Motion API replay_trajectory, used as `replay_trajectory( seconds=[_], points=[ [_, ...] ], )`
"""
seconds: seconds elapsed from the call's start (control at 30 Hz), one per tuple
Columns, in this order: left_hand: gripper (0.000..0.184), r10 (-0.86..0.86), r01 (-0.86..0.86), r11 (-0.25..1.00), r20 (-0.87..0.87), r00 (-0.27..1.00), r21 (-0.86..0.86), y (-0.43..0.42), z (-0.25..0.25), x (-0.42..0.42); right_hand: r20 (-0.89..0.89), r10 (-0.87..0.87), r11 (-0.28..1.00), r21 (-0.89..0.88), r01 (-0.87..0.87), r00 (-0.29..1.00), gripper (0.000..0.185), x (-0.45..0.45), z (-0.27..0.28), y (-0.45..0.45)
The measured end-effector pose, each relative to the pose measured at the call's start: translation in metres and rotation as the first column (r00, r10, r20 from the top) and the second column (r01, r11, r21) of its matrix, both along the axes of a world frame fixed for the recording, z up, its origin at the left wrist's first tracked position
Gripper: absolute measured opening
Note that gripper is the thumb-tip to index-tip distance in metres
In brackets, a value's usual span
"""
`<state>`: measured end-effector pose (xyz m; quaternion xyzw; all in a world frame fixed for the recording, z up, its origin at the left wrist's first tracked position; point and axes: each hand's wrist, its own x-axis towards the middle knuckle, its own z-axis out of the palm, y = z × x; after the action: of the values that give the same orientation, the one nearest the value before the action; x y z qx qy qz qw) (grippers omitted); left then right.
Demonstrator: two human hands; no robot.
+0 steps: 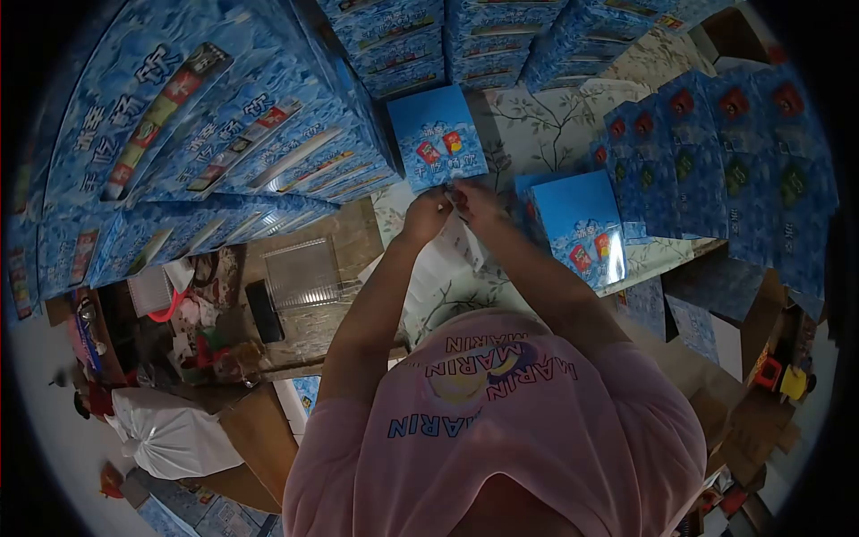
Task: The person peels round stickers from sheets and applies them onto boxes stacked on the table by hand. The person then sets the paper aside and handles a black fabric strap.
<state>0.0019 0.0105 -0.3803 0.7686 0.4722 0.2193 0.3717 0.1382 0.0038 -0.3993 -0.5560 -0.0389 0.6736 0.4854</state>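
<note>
Two bare hands meet at the near edge of one blue printed box (437, 116) on a floral-covered table (541, 116). The left hand (429, 213) and right hand (474, 202) are drawn closed, fingertips almost together; anything pinched between them is too small to tell. Both forearms reach forward and angle inward, the left from the lower left, the right from the lower right, above translucent pale sheeting (438, 259).

The box bears two red-and-yellow pictures and Chinese lettering, its lower line appearing to read "干吃畅饮". A second box (577, 210), similarly printed, lies to the right, partly covering blue packaging. Beyond it stands a row of at least five blue cartons (684, 161); tall blue stacks (224, 125) rise at left, also lettered in Chinese. "MARIN" appears at least four times on the pink shirt (501, 421). One clear plastic tray (302, 271) and one dark, flat object (264, 311) lie at left, near one tied white bag (170, 434).
</note>
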Motion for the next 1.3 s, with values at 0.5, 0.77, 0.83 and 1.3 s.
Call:
replay_trajectory(
  seconds=[0.5, 0.77, 0.83, 1.3],
  points=[
    [0.015, 0.326, -0.239, 0.916, 0.249, 0.912, -0.322, -0.014, 0.003, -0.042, 0.768, 0.009, 0.919, 0.247, -0.308, 0.641, 0.022, 0.006, -0.032, -0.016],
    [0.013, 0.490, -0.345, 0.865, 0.463, 0.739, -0.365, 0.014, 0.002, -0.045, 0.824, -0.489, 0.859, 0.512, -0.009, 0.286, 0.028, 0.012, -0.003, 0.020],
    [0.006, 0.436, -0.227, 0.832, 0.344, 0.831, -0.506, 0.021, 0.019, -0.041, 0.946, -0.279, 0.956, 0.257, -0.142, -0.165, 0.037, 0.022, -0.042, 0.048],
    [0.006, 0.470, -0.107, 0.855, 0.671, 0.573, -0.507, -0.062, 0.135, -0.024, 0.752, -0.160, 0.815, 0.467, -0.344, 0.640, 0.031, 0.057, 0.173, -0.025]
  ],
)
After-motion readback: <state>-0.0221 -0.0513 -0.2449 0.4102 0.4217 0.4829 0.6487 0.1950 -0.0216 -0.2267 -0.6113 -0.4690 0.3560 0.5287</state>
